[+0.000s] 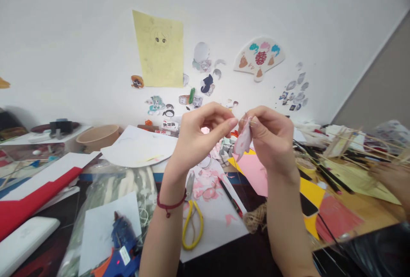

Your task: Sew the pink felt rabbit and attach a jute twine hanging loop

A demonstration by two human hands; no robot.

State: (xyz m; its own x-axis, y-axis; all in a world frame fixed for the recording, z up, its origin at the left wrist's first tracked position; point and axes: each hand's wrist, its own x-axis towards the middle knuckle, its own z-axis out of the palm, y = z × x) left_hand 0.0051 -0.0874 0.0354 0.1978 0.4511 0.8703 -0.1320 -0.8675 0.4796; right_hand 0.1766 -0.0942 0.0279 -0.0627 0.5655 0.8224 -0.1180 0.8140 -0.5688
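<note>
Both hands are raised close together above the table. My right hand is closed in a pinch on the gathered top of a small pale pink spotted piece; whether it is cloth or paper I cannot tell. A thin light thread runs from the top of that piece towards my left hand, whose thumb and forefinger are pinched together on its end. Below them, yellow-handled scissors lie on a white sheet with pink cut scraps.
A blue glue gun rests on white paper at lower left. Brown twine lies by my right forearm. Pink paper and thin wooden sticks are to the right, where another person's hand reaches in. A wooden bowl stands back left.
</note>
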